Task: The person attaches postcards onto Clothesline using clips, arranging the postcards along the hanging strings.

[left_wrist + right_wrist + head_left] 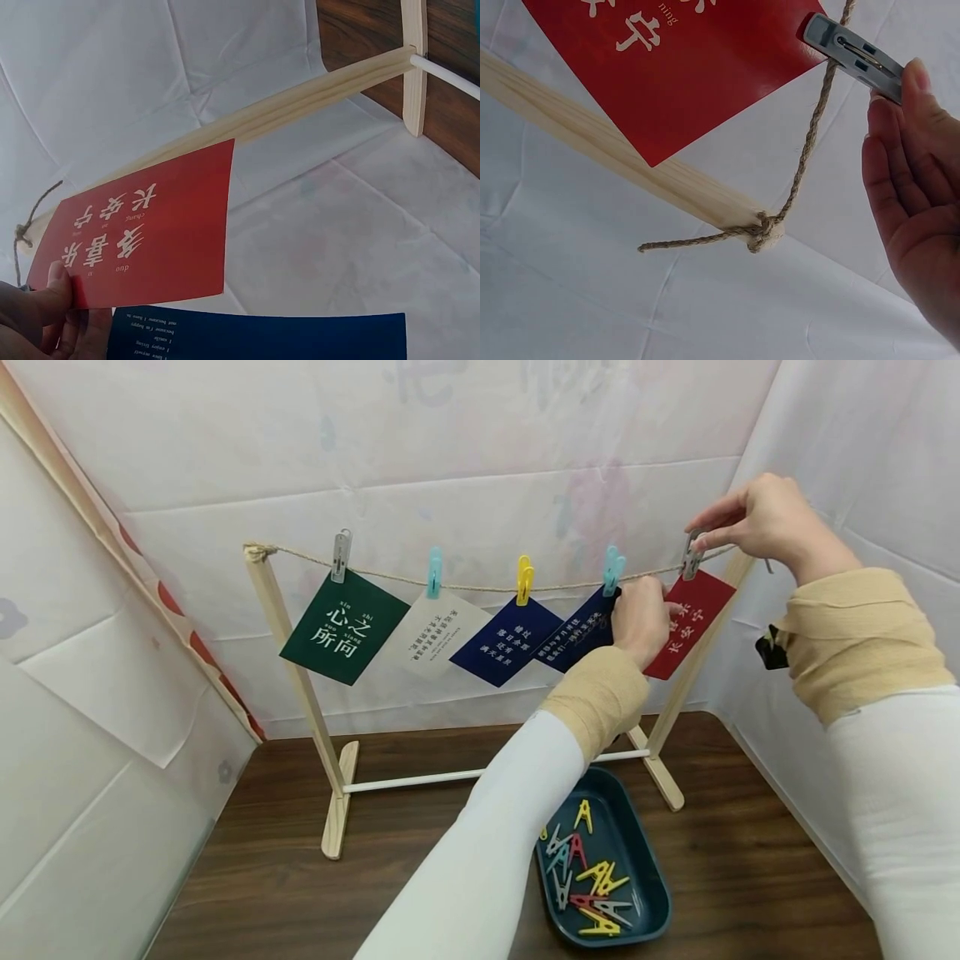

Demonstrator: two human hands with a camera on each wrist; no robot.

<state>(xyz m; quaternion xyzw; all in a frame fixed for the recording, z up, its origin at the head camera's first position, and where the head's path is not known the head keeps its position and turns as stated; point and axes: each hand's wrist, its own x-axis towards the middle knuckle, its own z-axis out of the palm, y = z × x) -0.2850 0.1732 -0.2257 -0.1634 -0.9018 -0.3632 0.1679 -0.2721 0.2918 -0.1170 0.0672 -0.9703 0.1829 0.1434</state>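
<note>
A red card (pixel 693 620) with white characters hangs at the right end of a twine line (pixel 480 587). My left hand (pixel 641 622) pinches its left edge; the left wrist view shows the thumb (pixel 58 289) on the card's face. Above it, my right hand (pixel 776 522) holds a grey clothespin (pixel 855 56) between thumb and fingers. In the right wrist view the clothespin's tip overlaps the card's corner at the twine. Just left of my left hand hangs a dark blue card (pixel 577 631) under a light blue clothespin (pixel 613 568).
Further left, a green card (pixel 343 627), a cream card (pixel 438 635) and another blue card (pixel 504 642) hang from clothespins. Wooden posts (pixel 296 668) carry the twine. On the brown table (pixel 285 893), a dark teal tray (pixel 658 893) holds several loose clothespins below my left forearm.
</note>
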